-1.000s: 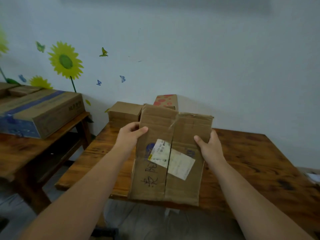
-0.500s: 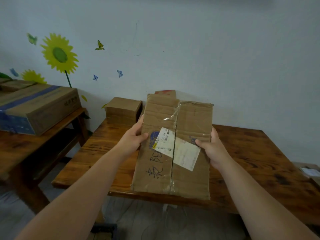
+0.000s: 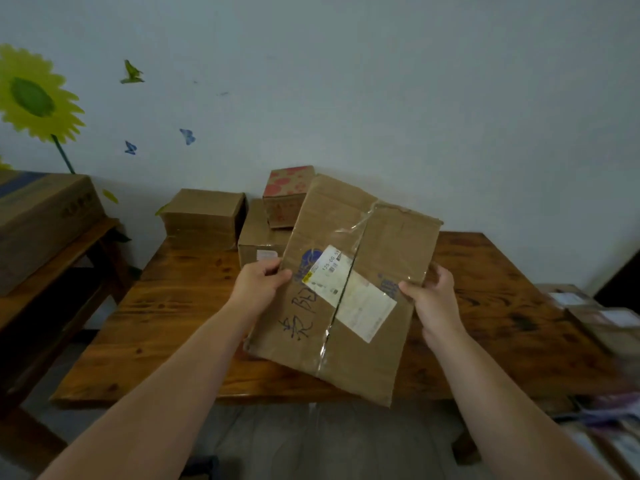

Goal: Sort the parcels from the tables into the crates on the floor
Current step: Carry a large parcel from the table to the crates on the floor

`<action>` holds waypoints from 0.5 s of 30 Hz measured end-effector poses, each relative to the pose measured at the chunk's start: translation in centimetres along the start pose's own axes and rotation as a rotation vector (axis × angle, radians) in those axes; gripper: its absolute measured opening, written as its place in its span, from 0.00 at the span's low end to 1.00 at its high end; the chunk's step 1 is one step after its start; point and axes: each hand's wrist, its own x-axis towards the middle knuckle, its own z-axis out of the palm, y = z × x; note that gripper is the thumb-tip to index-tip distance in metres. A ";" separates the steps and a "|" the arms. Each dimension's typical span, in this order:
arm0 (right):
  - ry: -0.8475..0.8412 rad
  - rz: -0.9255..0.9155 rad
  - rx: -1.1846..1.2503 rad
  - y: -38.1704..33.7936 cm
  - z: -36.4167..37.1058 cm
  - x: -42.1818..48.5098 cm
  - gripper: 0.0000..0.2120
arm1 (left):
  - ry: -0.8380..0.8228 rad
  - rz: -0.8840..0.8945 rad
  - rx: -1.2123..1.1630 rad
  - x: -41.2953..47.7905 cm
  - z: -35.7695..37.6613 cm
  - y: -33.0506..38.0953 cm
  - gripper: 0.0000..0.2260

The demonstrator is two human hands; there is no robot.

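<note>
Spanning the space beneath your hands, the wooden table (image 3: pixel 156 323) lies under the flat cardboard parcel (image 3: pixel 381 244), which you hold tilted above it. Beyond your left hand (image 3: pixel 258 282) sits a red-printed box (image 3: pixel 287 188). Left hand and right hand (image 3: pixel 433 296) grip opposite parcel edges; a white label (image 3: pixel 349 292) lies between them.

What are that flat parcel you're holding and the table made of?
The flat parcel: brown cardboard, matte and creased, sealed with glossy clear tape. The table: looks like solid wood, dark-stained with a slight sheen; grain and knots show.
</note>
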 end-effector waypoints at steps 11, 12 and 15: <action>0.027 -0.273 -0.565 -0.3 -7.5 0.0 0.09 | -0.178 0.160 0.268 3.2 3.6 1.9 0.08; 0.047 -0.296 -0.620 0.0 -8.2 0.2 0.06 | -0.201 0.183 0.329 3.6 4.1 2.3 0.10; 0.176 -0.342 -0.601 0.9 -10.7 0.2 0.05 | -0.239 0.261 0.421 3.9 6.7 3.8 0.12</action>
